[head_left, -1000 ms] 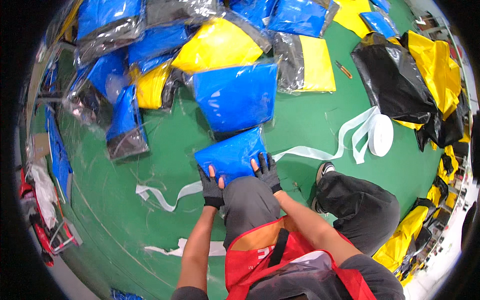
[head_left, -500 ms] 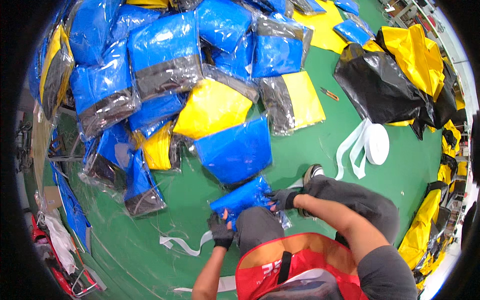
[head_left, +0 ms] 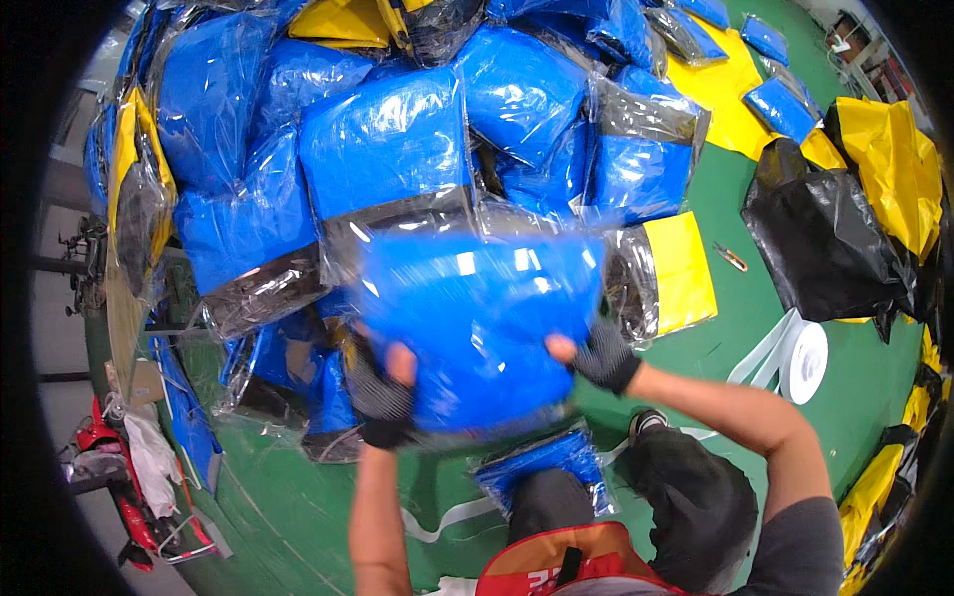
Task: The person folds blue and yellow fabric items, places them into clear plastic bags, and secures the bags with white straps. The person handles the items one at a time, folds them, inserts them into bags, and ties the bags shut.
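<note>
Both of my hands, in dark gloves that leave the thumbs bare, hold up a folded blue sheet [head_left: 487, 328], smeared by motion. Its shiny face suggests a clear wrapper, but the blur hides the detail. My left hand [head_left: 383, 387] grips its left edge with the thumb on top. At the lower right edge, my right hand [head_left: 601, 358] has its thumb over the front. Below, a flat blue package in clear plastic [head_left: 547, 462] lies against my knee.
A heap of bagged blue packages [head_left: 383, 139] fills the far left and middle. Right of it lie a yellow-and-black package [head_left: 681, 273], orange-handled snips [head_left: 731, 257], a white strap roll [head_left: 803, 363] and black sheeting [head_left: 825, 238]. A white strip [head_left: 457, 514] runs along the green floor.
My hands have left the blue package by my knee and moved up and forward. The larger blue sheet that lay on the floor is now lifted between them. The view has shifted.
</note>
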